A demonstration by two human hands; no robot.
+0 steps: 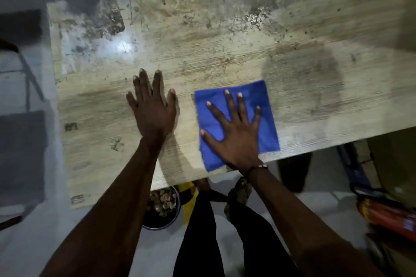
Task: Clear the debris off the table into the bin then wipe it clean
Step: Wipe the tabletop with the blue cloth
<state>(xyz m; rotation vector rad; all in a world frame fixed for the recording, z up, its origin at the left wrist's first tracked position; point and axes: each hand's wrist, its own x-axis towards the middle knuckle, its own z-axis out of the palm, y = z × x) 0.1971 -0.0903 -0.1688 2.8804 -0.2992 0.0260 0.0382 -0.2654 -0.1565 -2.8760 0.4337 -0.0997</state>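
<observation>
A worn, stained wooden table [225, 47] fills the view. A folded blue cloth [258, 96] lies flat near its front edge. My right hand [236, 132] presses down on the cloth with fingers spread. Bare and flat on the wood, my left hand [153, 108] rests just left of the cloth, fingers apart. Below the front edge a dark round bin [162, 207] stands on the floor, with brown debris inside it. Grey smears and specks cover the far part of the tabletop.
A dark chair [20, 119] stands left of the table. A yellow floor line [189, 204] runs under the table. Red and orange objects [389, 216] lie on the floor at right. My legs stand close to the bin.
</observation>
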